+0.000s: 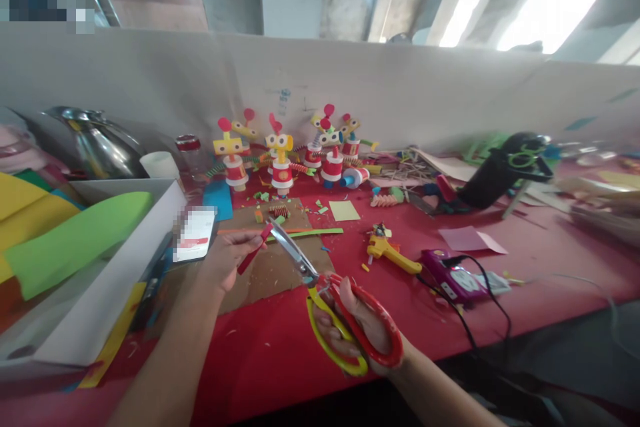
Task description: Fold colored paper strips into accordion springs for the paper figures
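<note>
My right hand [353,320] grips a pair of scissors [320,280] with one red and one yellow handle loop. Their metal blades point up and left, with the tips beside a small red paper strip [253,253]. That strip is pinched between the fingers of my left hand [227,257]. Whether the blades touch the strip is hard to make out. Below the hands lies a brown cardboard sheet [260,273], with a long green paper strip [315,233] and an orange strip across it. Small paper scraps and a folded paper spring [279,211] lie near its far edge.
Several paper-cup figures [281,173] stand at the back. At left are a white box [65,340] of coloured sheets, a phone [197,235] and a metal jug [103,147]. To the right lie a yellow glue gun [393,253], a purple power strip [453,280] with cables, and a black bag-like object [500,173].
</note>
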A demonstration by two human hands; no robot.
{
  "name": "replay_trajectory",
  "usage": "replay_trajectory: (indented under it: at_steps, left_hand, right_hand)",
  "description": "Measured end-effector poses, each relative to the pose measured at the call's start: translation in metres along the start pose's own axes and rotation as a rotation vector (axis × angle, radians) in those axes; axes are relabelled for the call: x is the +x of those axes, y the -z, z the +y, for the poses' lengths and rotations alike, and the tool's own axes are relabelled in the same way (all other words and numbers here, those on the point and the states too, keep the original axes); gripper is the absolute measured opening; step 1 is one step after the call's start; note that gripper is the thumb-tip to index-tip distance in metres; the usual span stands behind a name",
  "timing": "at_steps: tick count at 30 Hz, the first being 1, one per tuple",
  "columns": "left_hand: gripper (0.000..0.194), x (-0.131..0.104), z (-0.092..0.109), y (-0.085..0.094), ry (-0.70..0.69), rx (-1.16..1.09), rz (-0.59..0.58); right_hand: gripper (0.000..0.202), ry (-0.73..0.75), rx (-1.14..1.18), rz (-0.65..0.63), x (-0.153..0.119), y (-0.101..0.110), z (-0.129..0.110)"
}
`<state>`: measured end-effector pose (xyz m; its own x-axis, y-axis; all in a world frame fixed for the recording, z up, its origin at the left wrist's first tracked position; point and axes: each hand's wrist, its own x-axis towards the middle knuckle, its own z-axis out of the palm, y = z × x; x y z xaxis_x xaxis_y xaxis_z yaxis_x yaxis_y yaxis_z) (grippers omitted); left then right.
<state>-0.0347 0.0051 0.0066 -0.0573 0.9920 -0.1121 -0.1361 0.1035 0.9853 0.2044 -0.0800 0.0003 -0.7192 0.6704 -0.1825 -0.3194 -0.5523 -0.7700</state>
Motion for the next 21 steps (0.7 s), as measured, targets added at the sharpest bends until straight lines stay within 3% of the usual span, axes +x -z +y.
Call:
replay_trajectory:
  at_steps: [9, 12, 15, 18, 21]
  left_hand:
    - [0.018, -0.001, -0.001, 0.002, -0.023, 0.036, -0.018]
    - [0.018, 0.000, -0.004, 0.004, 0.002, 0.075, 0.013]
    - [0.019, 0.000, -0.007, 0.005, 0.013, 0.119, 0.050]
    - [0.021, 0.001, -0.008, 0.001, -0.043, 0.213, 0.082]
    - [0.023, 0.001, -0.009, -0.003, -0.120, 0.370, 0.133]
  right_hand:
    - [0.063, -0.036, -0.069, 0.044, -0.002, -0.009, -0.003]
    - [0.063, 0.029, -0.168, 0.142, -0.008, -0.014, -0.007]
    - [0.061, 0.208, -0.283, 0.328, -0.015, -0.012, -0.024]
    - [0.046, 0.303, -0.625, 0.584, -0.010, 0.009, -0.055]
    - [0.027, 0.292, -1.338, 0.687, 0.018, 0.048, -0.091]
